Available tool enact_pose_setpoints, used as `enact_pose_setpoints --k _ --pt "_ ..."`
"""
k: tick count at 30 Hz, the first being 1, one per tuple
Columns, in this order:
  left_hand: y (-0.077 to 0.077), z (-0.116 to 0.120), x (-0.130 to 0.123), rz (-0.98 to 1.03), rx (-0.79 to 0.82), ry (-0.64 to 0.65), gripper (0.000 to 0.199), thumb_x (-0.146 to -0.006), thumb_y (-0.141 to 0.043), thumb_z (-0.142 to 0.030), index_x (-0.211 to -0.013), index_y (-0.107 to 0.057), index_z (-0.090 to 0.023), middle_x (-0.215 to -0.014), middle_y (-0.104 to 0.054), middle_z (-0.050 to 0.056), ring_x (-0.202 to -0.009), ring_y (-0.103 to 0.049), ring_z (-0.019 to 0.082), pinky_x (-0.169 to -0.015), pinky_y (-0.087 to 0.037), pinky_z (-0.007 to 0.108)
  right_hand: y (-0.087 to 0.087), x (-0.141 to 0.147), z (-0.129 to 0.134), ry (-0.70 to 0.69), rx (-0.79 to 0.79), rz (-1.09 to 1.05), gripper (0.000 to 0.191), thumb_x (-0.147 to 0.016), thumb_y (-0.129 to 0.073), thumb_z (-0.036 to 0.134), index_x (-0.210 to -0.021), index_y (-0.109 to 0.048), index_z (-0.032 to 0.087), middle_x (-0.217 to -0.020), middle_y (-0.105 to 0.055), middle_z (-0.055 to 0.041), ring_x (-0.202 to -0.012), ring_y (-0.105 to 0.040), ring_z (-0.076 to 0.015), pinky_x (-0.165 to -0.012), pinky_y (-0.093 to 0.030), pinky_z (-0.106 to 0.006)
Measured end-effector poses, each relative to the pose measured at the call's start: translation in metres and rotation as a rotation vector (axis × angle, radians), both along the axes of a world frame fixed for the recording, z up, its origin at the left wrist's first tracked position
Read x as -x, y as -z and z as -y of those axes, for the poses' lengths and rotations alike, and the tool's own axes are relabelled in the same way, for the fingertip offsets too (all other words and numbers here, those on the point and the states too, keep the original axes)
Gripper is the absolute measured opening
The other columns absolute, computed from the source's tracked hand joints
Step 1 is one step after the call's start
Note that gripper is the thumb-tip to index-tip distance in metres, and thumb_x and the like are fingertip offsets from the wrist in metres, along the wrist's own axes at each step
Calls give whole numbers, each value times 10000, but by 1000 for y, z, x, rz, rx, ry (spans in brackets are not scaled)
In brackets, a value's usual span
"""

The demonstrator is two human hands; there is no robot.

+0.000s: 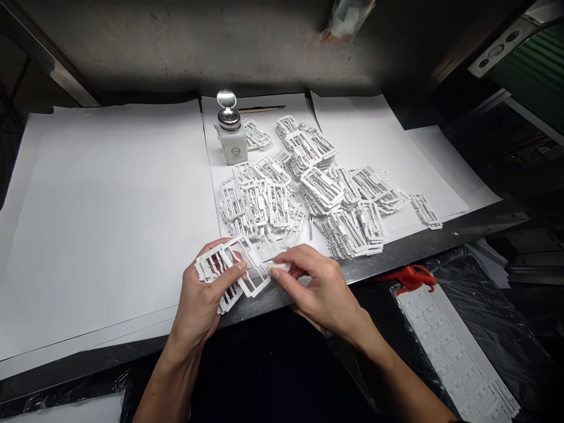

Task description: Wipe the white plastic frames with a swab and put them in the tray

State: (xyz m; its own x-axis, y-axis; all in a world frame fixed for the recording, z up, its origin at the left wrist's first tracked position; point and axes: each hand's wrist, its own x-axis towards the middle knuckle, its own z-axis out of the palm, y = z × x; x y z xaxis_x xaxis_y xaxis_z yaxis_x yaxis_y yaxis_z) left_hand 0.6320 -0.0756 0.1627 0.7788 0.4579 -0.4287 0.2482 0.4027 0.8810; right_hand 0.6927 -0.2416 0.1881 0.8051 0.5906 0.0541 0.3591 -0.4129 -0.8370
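1. The counter [449, 238] runs across the middle of the frame, covered by white paper [110, 176]. Working just above its near edge, as now, gives both wrists room.
2. The heap of thin white frames [278, 202] lies in the centre of the frame, loosely overlapped. Frames this slim would probably snag on one another, so they are best lifted flat, one small batch at a time.
3. The left hand [196, 296] is at lower centre, its fingers closed around a fanned stack [211, 267], thumb pressing on top. A firm but light thumb keeps the fan from sliding without bowing the narrow bars.
4. The right hand [328, 288] is beside it, thumb and forefinger nearly closed in a pinch on a small white piece [282, 267]; whether that is loose or joined to anything, I cannot tell.
5. The bottle [234, 145] stands upright at upper centre, lid raised, well apart from both hands; elbows and sleeves should stay low so it isn't knocked.
6. The front frame [261, 289] of the stack, its openings mostly bare, angles towards the right fingertips. Supporting it close to where the right fingers work would limit flexing.
7. The white piece, smallest here, calls for a gentle pinch and short, straight motions; twisting could bend or snap thin plastic-looking parts.
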Motion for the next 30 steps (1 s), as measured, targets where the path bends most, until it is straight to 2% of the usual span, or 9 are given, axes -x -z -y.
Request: enact_pose_setpoints --k 2,6,9,13,18,19,24,27,30 --pt "0 2 1 0 10 18 452 -601 -768 -195 -1029 -622 -187 -788 -646 1 -649 -589 132 -614 -491 235 -1 -3 -9 9 -66 15 151 -866 -575 194 -1006 -630 181 -886 -601 -40 -713 -585 -122 -651 -512 -231" --pt "1 7 2 47 -1 55 423 -615 -756 -180 -1017 -623 -183 -796 -651 7 -698 -596 135 -646 -485 219 2 -12 -31 -98 -191 78 171 -871 -560 172 -1025 -630 147 -940 -606 -64 -812 -592 -132 -716 -528 -235" --pt "2 6 5 38 -16 81 437 -621 -749 -164 -1037 -620 -193 -781 -639 -1 -687 -582 125 -619 -470 203 8 -24 -38 -127 -150 140 144 -875 -551 176 -980 -635 126 -897 -616 -66 -769 -589 -133 -683 -532 -249" --pt "3 3 7 -1 -10 120 431 -639 -741 -169 -1050 -617 -197 -785 -633 -3 -685 -573 123 -633 -468 215 9 -31 -33 1 -71 141 130 -870 -556 190 -962 -629 134 -859 -604 -50 -670 -561 -114 -593 -509 -236" --pt "4 4 6 22 3 105 434 -619 -751 -170 -1034 -625 -185 -842 -663 24 -755 -604 165 -669 -484 246 3 -27 -34 -160 -145 65 138 -867 -565 192 -969 -644 142 -897 -620 -52 -735 -582 -120 -645 -521 -232" --pt "4 4 6 19 3 113 431 -624 -748 -168 -1037 -624 -184 -833 -660 24 -740 -602 163 -658 -485 246 2 -29 -34 -147 -136 55 126 -863 -573 191 -951 -648 141 -876 -624 -49 -730 -582 -122 -637 -520 -234" --pt "5 2 7 -21 44 129 410 -647 -740 -185 -1040 -623 -178 -786 -639 14 -680 -587 142 -635 -493 251 2 -41 -26 115 -104 48 132 -873 -570 221 -927 -652 133 -851 -621 -37 -672 -555 -107 -582 -489 -221" --pt "5 2 6 -19 49 104 425 -630 -750 -174 -1035 -624 -181 -791 -647 13 -696 -594 146 -641 -499 250 -1 -35 -19 -4 -69 49 142 -874 -566 217 -947 -648 128 -849 -610 -45 -683 -554 -116 -582 -475 -225" --pt "5 3 4 -12 33 69 427 -622 -759 -171 -1026 -622 -185 -803 -651 9 -705 -594 136 -651 -498 235 -6 -23 -9 -215 81 -3 110 -856 -563 166 -904 -659 141 -814 -605 -35 -661 -541 -118 -585 -444 -234"
